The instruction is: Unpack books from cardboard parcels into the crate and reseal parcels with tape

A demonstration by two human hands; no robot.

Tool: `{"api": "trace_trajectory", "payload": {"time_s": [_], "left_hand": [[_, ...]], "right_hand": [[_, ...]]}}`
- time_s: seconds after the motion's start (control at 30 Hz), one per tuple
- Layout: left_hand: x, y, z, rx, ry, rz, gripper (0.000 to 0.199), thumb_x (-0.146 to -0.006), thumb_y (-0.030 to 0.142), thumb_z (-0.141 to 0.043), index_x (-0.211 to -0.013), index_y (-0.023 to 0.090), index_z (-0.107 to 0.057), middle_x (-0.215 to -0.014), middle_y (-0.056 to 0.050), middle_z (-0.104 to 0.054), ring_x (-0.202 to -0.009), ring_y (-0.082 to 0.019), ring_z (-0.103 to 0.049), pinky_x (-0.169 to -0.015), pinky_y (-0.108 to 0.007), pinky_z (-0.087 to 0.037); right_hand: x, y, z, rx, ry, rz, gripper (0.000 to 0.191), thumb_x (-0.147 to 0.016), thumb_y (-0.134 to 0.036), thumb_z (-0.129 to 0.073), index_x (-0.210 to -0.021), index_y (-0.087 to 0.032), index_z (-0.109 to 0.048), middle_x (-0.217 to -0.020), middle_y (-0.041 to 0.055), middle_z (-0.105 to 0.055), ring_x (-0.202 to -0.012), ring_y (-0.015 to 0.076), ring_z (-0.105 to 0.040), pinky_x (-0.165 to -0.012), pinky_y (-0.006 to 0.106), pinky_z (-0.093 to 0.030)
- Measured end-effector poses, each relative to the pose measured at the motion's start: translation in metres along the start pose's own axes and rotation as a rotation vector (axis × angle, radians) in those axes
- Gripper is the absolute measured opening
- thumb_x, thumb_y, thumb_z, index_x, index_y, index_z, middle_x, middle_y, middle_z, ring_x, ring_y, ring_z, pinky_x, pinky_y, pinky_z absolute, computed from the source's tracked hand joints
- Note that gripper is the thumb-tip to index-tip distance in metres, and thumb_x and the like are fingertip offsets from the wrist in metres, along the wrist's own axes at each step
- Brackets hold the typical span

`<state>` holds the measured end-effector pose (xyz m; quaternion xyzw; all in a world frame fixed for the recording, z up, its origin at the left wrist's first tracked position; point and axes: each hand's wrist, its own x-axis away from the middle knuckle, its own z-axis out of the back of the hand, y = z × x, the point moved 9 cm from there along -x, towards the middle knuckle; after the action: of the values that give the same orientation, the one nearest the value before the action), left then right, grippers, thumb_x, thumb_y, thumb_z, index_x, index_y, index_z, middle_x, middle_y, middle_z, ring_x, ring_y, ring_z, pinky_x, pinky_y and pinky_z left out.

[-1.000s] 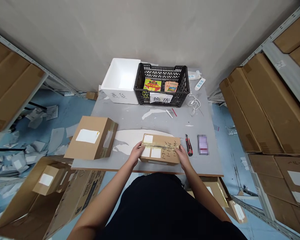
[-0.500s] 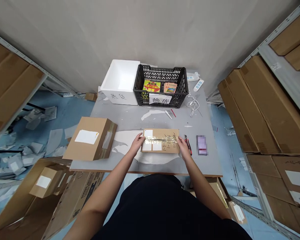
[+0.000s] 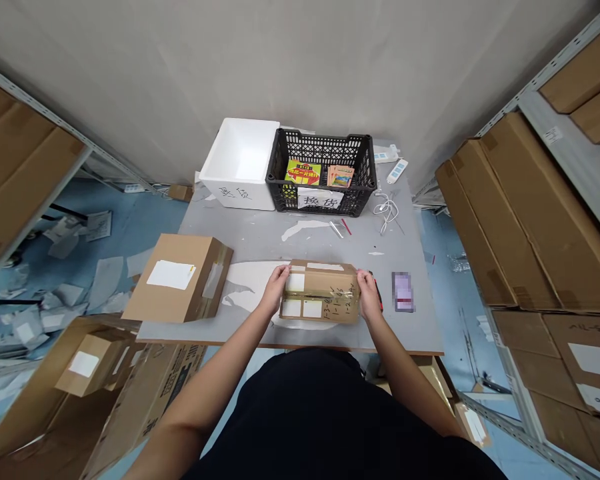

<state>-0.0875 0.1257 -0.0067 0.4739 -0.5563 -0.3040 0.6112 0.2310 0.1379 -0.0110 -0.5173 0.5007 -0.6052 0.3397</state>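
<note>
Cardboard box (image 3: 320, 293) on the grey counter (image 3: 405, 327), held at both ends: our left hand (image 3: 279, 290) and right hand (image 3: 369, 295) clasp it, fingers (image 3: 281, 273) clenched on its sides, beside a second taped carton (image 3: 177, 280).

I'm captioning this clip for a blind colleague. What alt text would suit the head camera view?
The left hand and right hand grip the sides of a taped cardboard box with white labels and handwritten marks, on a grey table. A second cardboard box lies to the left; beyond stand a white foam box and a black plastic crate holding printed booklets.
</note>
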Motion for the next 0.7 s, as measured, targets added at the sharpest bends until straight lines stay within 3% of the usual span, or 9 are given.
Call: {"api": "trace_trajectory", "payload": {"time_s": [0.1, 0.2, 0.47, 0.57, 0.7], "left_hand": [[0.016, 0.000, 0.004, 0.001, -0.015, -0.081, 0.039, -0.082, 0.054, -0.063, -0.108, 0.024, -0.063, -0.133, -0.006, -0.058, -0.128, -0.024, -0.049, -0.105, -0.035, -0.037], [0.022, 0.000, 0.007, 0.009, -0.010, -0.108, 0.039, -0.083, 0.053, -0.062, -0.110, 0.025, -0.064, -0.136, -0.006, -0.057, -0.134, -0.024, -0.043, -0.110, -0.036, -0.033], [0.028, -0.006, 0.014, 0.119, 0.030, -0.033, 0.039, -0.076, 0.058, -0.066, -0.082, 0.019, -0.065, -0.137, -0.009, -0.056, -0.123, -0.028, -0.053, -0.096, -0.037, -0.045], [0.027, -0.012, 0.022, 0.090, 0.037, -0.105, 0.037, -0.077, 0.052, -0.067, -0.097, 0.021, -0.066, -0.129, -0.009, -0.060, -0.119, -0.025, -0.055, -0.100, -0.038, -0.043], [0.022, -0.043, 0.039, -0.043, 0.058, -0.066, 0.053, -0.072, 0.044, -0.073, -0.118, 0.023, -0.060, -0.117, -0.009, -0.063, -0.113, -0.022, -0.058, -0.102, -0.038, -0.042]], "right_hand": [[0.015, 0.000, 0.006, 0.016, 0.009, 0.034, 0.032, -0.079, -0.055, -0.061, -0.095, -0.027, -0.062, -0.134, 0.0042, -0.057, -0.127, 0.0221, -0.050, -0.103, 0.035, -0.040], [0.019, 0.002, 0.008, 0.024, 0.022, 0.025, 0.035, -0.080, -0.058, -0.058, -0.096, -0.027, -0.063, -0.137, 0.0042, -0.055, -0.129, 0.0223, -0.048, -0.103, 0.036, -0.040], [0.029, 0.003, 0.013, -0.063, 0.047, 0.028, 0.034, -0.081, -0.058, -0.058, -0.079, -0.024, -0.060, -0.138, 0.0043, -0.054, -0.128, 0.0249, -0.048, -0.104, 0.040, -0.040], [0.035, 0.008, 0.011, -0.078, 0.021, 0.052, 0.032, -0.077, -0.049, -0.065, -0.100, -0.027, -0.062, -0.134, 0.0051, -0.058, -0.127, 0.0245, -0.050, -0.105, 0.042, -0.040], [0.043, 0.042, 0.014, -0.042, -0.072, -0.058, 0.063, -0.068, -0.042, -0.074, -0.128, -0.029, -0.055, -0.138, 0.0086, -0.057, -0.126, 0.0267, -0.052, -0.099, 0.043, -0.046]]}}
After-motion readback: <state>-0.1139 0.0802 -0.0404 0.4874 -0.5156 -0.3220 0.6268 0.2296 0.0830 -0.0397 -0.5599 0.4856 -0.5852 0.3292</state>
